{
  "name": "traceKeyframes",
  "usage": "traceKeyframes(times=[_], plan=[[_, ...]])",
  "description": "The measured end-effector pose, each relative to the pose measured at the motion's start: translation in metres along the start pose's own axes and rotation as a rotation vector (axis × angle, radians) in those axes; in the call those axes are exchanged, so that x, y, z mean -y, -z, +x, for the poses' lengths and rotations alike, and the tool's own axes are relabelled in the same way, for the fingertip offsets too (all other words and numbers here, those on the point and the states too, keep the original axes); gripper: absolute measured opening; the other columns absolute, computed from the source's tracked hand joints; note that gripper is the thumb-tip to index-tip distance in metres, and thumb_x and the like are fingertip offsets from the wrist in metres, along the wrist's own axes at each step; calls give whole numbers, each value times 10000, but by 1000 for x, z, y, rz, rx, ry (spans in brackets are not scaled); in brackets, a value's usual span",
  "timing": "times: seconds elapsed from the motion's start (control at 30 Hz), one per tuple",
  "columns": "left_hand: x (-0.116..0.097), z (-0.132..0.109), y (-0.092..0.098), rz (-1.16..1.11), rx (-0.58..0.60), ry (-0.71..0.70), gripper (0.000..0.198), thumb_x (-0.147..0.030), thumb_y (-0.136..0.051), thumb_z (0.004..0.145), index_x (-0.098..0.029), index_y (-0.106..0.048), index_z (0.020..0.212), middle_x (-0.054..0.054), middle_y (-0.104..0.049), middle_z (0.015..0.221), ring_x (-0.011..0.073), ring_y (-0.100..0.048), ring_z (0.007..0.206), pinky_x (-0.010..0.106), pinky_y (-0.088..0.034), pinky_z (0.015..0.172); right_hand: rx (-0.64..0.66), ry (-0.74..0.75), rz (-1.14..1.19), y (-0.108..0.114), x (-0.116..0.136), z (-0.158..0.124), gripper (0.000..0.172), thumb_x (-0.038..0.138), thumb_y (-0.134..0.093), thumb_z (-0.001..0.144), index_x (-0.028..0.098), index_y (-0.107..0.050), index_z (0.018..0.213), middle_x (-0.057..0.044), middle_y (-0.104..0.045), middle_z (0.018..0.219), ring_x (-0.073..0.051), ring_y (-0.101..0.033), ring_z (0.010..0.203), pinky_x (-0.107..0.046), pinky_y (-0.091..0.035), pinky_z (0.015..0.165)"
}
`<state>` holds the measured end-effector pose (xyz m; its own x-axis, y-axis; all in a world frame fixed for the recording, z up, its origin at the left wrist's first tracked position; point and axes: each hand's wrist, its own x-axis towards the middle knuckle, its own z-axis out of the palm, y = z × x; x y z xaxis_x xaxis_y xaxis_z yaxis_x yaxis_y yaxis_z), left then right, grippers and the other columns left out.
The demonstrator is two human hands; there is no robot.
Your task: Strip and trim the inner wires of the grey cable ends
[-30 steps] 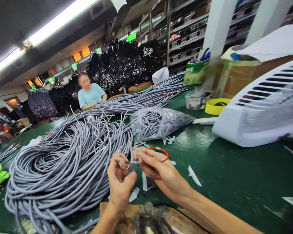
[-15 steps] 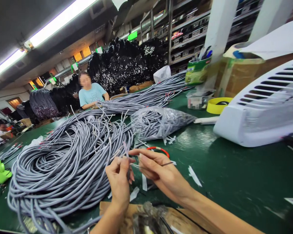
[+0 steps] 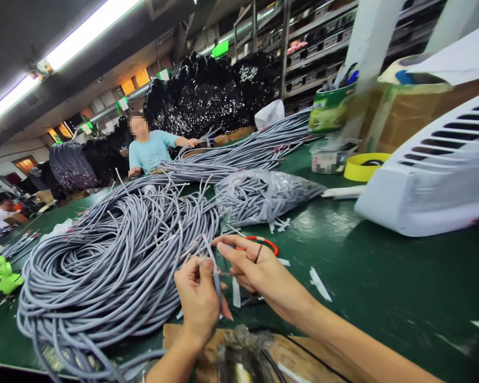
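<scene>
My left hand (image 3: 198, 298) pinches a grey cable (image 3: 217, 284) between thumb and fingers. The cable's pale, stripped end (image 3: 206, 246) points up above the thumb. Close on its right, my right hand (image 3: 252, 266) has its fingers closed around a slender dark metal tool (image 3: 258, 254). The tool's thin tip reaches toward the cable at my left fingertips; its exact kind is partly hidden by the fingers. Directly behind and left of my hands lies a big coiled heap of grey cables (image 3: 115, 266).
A clear plastic bag (image 3: 263, 197) of short grey pieces lies behind my hands. An orange-red loop (image 3: 269, 243) and white scraps (image 3: 319, 284) are on the green table (image 3: 383, 298). At right stand a white slotted appliance (image 3: 419, 186) and yellow tape roll (image 3: 363, 169). A person (image 3: 154, 149) sits opposite.
My right hand has turned, and the tool in it now stands steeper. The cable shows more in my left hand. The person opposite has stretched an arm out toward the cables.
</scene>
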<state>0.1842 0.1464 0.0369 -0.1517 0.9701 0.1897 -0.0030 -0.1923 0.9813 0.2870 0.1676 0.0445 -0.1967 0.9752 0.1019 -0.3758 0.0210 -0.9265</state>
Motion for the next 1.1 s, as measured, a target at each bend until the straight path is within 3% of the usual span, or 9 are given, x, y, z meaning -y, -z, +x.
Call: traceKeyframes(times=[0.1, 0.23, 0.47, 0.53, 0.6, 0.67, 0.77, 0.97, 1.1], plan=[[4, -2, 0, 77, 11, -70, 471, -579, -511, 739, -168, -445, 518, -80, -368, 348, 40, -367, 224, 157, -194, 241, -1, 85, -159, 3, 6, 0, 395, 518, -692, 581, 145, -586, 652, 71, -392, 447, -41, -269, 401, -188, -184, 352], [3, -2, -1, -4, 37, 21, 490, -636, -511, 693, -169, -468, 551, -74, -410, 362, 43, -337, 197, 159, -191, 216, -43, 170, -203, 4, 9, -1, 352, 493, -670, 620, 151, -591, 594, 64, -392, 438, -49, -266, 409, -202, -179, 361], [2, -2, 2, -192, 388, 133, 483, -594, -597, 659, -115, -661, 654, -58, -399, 345, 33, -322, 204, 137, -204, 235, 14, 68, -46, 4, 7, 0, 393, 525, -700, 567, 153, -574, 582, 76, -369, 438, -39, -261, 402, -193, -211, 383], [2, 0, 4, -216, 417, 130, 439, -548, -637, 653, -112, -691, 660, -33, -451, 398, 45, -388, 275, 143, -264, 279, -15, 65, -27, 4, 8, -1, 420, 569, -655, 600, 155, -582, 595, 93, -295, 409, -37, -216, 390, -196, -215, 387], [1, 2, 4, -216, 385, 79, 371, -487, -697, 621, -117, -706, 637, 7, -541, 502, 74, -488, 421, 162, -368, 386, -24, 93, -40, 5, 12, -2, 452, 604, -600, 638, 155, -595, 593, 92, -270, 400, -44, -215, 395, -204, -235, 394], [0, 4, 3, -213, 333, 62, 334, -445, -756, 557, -117, -698, 566, 22, -582, 543, 91, -513, 512, 177, -405, 474, 25, 126, -80, 6, 16, -3, 449, 592, -613, 626, 146, -612, 586, 60, -369, 432, -59, -295, 427, -216, -281, 422], [0, 5, 1, -238, 255, 135, 367, -449, -781, 501, -108, -651, 470, -6, -533, 423, 63, -440, 411, 174, -351, 416, 21, 157, -135, 9, 18, -4, 368, 494, -689, 577, 135, -637, 640, 35, -454, 488, -73, -349, 464, -220, -287, 434], [1, 4, -4, -210, -47, 265, 500, -589, -720, 470, -119, -565, 537, -21, -527, 402, 69, -427, 311, 159, -261, 314, -109, 187, -58, 4, 9, -6, 320, 461, -643, 644, 157, -567, 703, 94, -339, 432, -41, -236, 388, -198, -173, 363], [2, 6, -3, -245, -120, 146, 487, -606, -666, 551, -147, -505, 533, -43, -499, 432, 77, -447, 361, 185, -354, 382, -156, 204, -36, -1, 6, -7, 355, 485, -650, 629, 152, -565, 714, 95, -336, 432, -38, -230, 383, -198, -155, 353]])
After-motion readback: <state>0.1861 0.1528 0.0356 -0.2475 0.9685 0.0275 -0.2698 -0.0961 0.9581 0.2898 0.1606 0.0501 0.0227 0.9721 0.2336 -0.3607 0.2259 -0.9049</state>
